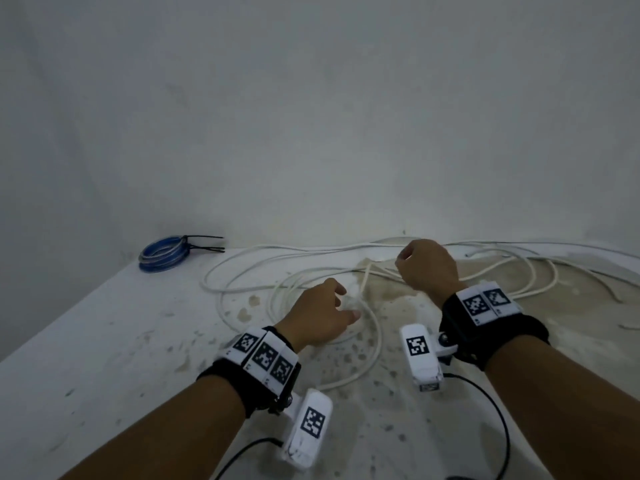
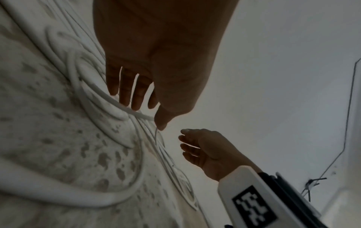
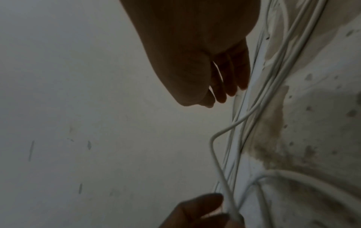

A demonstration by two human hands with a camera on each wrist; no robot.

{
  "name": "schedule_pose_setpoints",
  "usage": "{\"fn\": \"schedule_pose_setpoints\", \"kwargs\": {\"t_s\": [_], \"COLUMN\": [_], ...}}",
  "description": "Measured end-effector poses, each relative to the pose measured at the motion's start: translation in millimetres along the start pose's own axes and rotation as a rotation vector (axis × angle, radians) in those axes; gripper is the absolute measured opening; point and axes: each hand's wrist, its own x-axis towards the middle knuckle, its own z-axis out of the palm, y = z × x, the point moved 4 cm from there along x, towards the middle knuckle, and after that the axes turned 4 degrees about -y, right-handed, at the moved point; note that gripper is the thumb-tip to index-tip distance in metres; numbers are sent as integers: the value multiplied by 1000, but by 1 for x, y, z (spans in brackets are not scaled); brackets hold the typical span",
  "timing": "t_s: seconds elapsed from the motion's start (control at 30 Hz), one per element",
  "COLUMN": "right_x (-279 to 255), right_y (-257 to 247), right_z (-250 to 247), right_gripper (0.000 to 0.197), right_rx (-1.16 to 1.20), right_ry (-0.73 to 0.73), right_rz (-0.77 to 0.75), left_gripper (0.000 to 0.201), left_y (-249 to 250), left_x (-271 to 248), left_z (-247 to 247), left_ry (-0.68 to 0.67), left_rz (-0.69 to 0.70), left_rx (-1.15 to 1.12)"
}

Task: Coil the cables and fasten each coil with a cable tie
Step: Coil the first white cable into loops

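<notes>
A long white cable (image 1: 380,344) sprawls in loose loops across the stained white table (image 1: 104,358). My left hand (image 1: 318,313) is low over the loops at the centre. Its thumb and fingers pinch a strand of the white cable (image 3: 213,138), which rises in a bend from the left hand (image 3: 197,214). In the left wrist view the fingers (image 2: 134,98) reach down onto the loops (image 2: 117,199). My right hand (image 1: 427,268) hovers a little farther back, loosely curled with nothing in it. The right hand (image 2: 210,151) stays apart from the strands beside it.
A blue cable coil (image 1: 162,254), fastened with black cable ties (image 1: 204,243), lies at the table's back left by the wall. The table's left edge runs diagonally at the left. More white cable (image 1: 540,271) spreads to the right.
</notes>
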Motion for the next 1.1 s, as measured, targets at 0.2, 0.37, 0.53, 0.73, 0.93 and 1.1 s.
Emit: {"fn": "schedule_pose_setpoints", "kwargs": {"t_s": [0.2,0.37,0.53,0.73,0.93,1.1], "right_x": [5,8,7,0,-7,-15], "right_y": [33,26,26,31,-2,-20], "right_z": [24,38,37,7,-29,-62], "right_gripper": [32,33,41,39,13,41], "right_rx": [70,-62,-46,4,358,1120], "right_ry": [-180,-304,-218,-89,88,-207], "right_rz": [16,-133,-49,-24,-286,-193], "left_gripper": [22,22,24,22,21,18], "left_y": [4,-12,-14,-12,14,37], "left_x": [14,3,-13,-33,-45,-53], "left_z": [17,-24,-92,-169,-174,-176], "left_ry": [-7,219,487,659,642,602], "left_rz": [167,267,342,226,239,318], "left_rx": [136,170,169,212,177,124]}}
